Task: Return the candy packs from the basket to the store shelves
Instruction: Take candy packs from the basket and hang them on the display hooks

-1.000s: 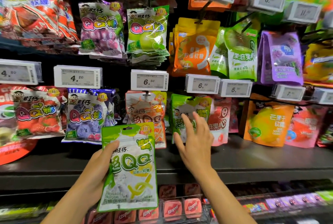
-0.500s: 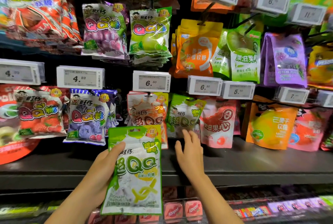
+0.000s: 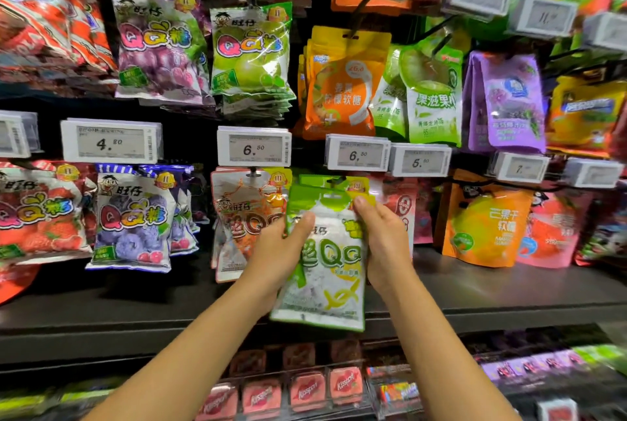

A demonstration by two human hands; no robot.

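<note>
A green and white candy pack is held up in front of the shelf, under the 6.50 price tag. My left hand grips its left edge, thumb across the front. My right hand holds its right edge, fingertips at the pack's top corner. Right behind its top hang matching green packs on a peg. The basket is out of view.
An orange pack of the same brand hangs just left of my hands. Red packs hang to the right. The dark shelf board runs below, with small red boxes on the lower tier.
Both hands rose and came together. The green pack moved up and right to the hanging green packs, and my right hand, which was reaching at the shelf alone, now holds the pack's right edge.
</note>
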